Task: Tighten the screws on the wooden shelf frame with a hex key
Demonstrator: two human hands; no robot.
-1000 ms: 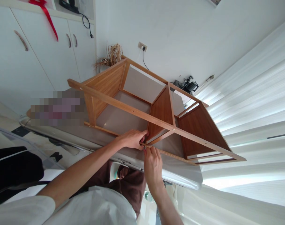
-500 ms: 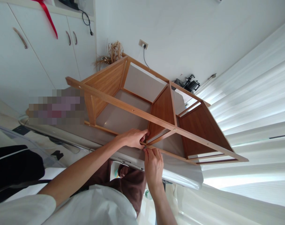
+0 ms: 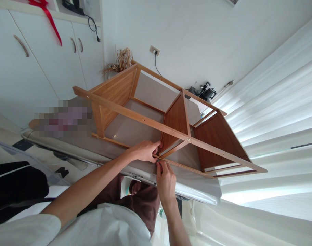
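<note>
A wooden shelf unit (image 3: 144,120) lies on its side across a grey table (image 3: 71,145). Its middle shelf board (image 3: 177,115) stands between the long rails. My left hand (image 3: 144,151) is closed around the near lower rail (image 3: 186,166), where the middle board meets it. Just below that joint, my right hand (image 3: 166,181) is pinched against the rail's outer face. Whatever sits between its fingertips is too small and hidden to make out. Screw holes show along the upper rail.
White cabinets (image 3: 40,51) and a pot of dried plants (image 3: 124,59) stand behind on the left. Beyond the shelf are a black appliance (image 3: 206,92) and a wall socket (image 3: 154,50). White curtains (image 3: 281,119) hang at the right. A blurred-out patch covers something on the table's left end.
The view has shifted slightly. My right hand's fingers have turned a little at the joint, while my left hand keeps its hold on the rail.
</note>
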